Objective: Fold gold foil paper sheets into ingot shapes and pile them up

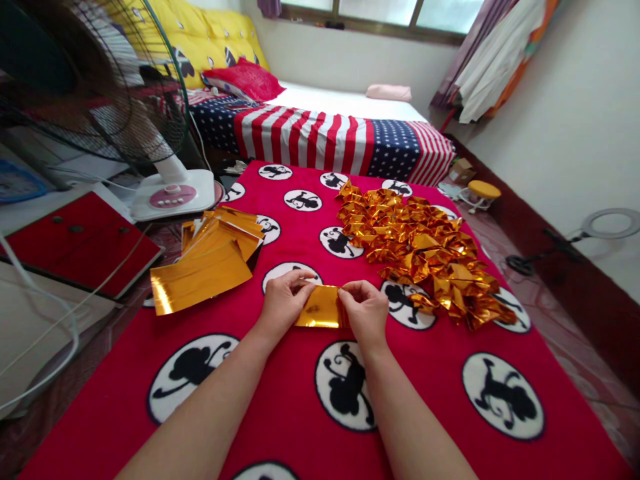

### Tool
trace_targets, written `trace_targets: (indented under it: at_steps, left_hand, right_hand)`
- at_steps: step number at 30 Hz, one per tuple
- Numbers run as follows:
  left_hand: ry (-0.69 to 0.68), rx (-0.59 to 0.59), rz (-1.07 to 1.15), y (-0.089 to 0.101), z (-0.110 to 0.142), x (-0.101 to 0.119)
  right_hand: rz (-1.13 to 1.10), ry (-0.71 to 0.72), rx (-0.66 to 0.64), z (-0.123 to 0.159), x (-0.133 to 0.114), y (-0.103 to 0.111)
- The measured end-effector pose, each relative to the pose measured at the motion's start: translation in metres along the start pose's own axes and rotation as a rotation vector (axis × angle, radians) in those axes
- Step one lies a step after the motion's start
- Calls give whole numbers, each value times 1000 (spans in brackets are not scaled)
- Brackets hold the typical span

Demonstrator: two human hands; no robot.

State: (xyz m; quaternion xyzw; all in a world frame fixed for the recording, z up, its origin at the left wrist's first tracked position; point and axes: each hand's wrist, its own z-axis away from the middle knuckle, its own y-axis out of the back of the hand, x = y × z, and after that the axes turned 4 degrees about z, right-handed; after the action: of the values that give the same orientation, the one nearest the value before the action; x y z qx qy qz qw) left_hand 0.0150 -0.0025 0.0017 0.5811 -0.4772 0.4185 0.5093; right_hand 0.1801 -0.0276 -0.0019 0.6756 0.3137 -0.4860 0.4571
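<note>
My left hand (283, 299) and my right hand (367, 308) both pinch a small sheet of gold foil paper (320, 308), one at each end, just above a red blanket (280, 393) with white circles and black monkey figures. The sheet looks partly folded. To the left lies a stack of flat gold foil sheets (210, 263). To the right is a heap of several folded gold foil pieces (420, 250).
A white standing fan (150, 147) is at the far left beside a red flat case (75, 243) and white cables. A bed with a stars-and-stripes cover (325, 137) is behind. A small yellow stool (483, 192) and a ring light (610, 223) sit on the floor at right.
</note>
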Motion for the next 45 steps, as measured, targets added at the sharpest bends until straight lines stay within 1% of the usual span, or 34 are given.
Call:
trace_targets:
  at_steps: [5, 8, 11, 18, 25, 30, 35, 37, 40, 45]
  left_hand:
    - [-136, 25, -256, -2, 3, -3]
    - [-217, 47, -422, -2, 4, -2]
    - [-242, 75, -508, -2, 4, -2]
    - [-231, 62, -485, -3, 3, -5]
    - [-184, -51, -599, 0, 2, 3]
    - [-172, -89, -641, 1, 1, 3]
    - [-183, -96, -667, 2, 1, 0]
    - [-192, -99, -674, 2, 2, 0]
    - [-196, -102, -677, 2, 2, 1]
    - [-175, -98, -680, 2, 2, 3]
  right_hand:
    - [373, 99, 7, 1, -1, -1]
    - [512, 145, 3, 1, -3, -2]
    - [594, 181, -12, 1, -5, -4]
    - [653, 188, 5, 0, -6, -1]
    - [715, 186, -62, -1, -5, 1]
    - [770, 173, -69, 0, -10, -3]
    - [873, 184, -21, 2, -16, -12]
    - [892, 191, -21, 2, -15, -13]
    - [865, 180, -54, 1, -12, -11]
    - [758, 149, -95, -2, -7, -3]
